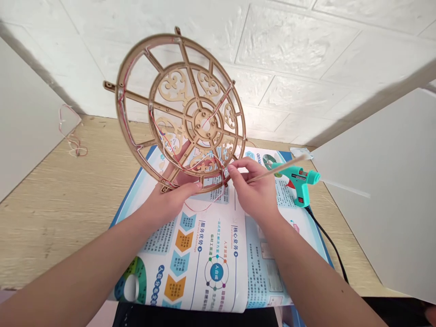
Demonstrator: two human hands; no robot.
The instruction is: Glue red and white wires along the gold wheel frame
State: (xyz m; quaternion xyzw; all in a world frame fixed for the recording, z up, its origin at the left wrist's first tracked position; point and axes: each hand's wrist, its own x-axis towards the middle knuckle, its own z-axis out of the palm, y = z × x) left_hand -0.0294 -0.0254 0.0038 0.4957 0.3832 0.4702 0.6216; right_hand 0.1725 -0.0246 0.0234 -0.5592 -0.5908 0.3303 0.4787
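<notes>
Over there, my left hand (pixel 172 195) grips the gold wheel (pixel 200 117), tipped up over the paper (pixel 218 227). My right hand (pixel 255 188) grips a stick (pixel 282 168). I can't tell if its fingertips pinch the wire (pixel 223 175) too.

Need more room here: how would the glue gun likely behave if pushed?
The glue gun would probably swivel or slide rather than roll, since it lies flat on its side. Its trailing cord may tug back. It looks plastic, so it's likely fairly light.
</notes>
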